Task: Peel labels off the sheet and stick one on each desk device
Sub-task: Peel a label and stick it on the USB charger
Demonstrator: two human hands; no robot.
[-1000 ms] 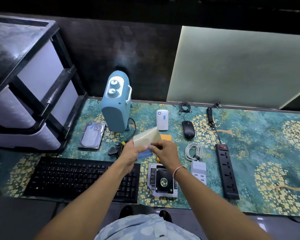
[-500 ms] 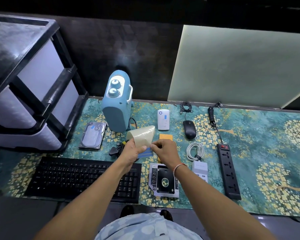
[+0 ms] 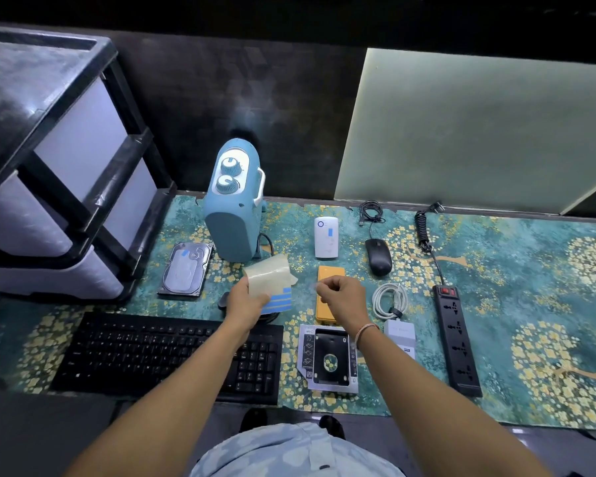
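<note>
Over the desk mat (image 3: 496, 256), the hands have separated, uncovering the orange device (image 3: 327, 273).

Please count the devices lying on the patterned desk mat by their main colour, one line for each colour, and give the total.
Black: 3 (flat black keyboard, black computer mouse, long black power strip)
White: 2 (white oblong router, white USB charger block)
Blue: 1 (pale blue two-knob heater)
Silver: 2 (metal hard drive, silver drive caddy)
Orange: 1 (orange flat case)
Total: 9
</note>
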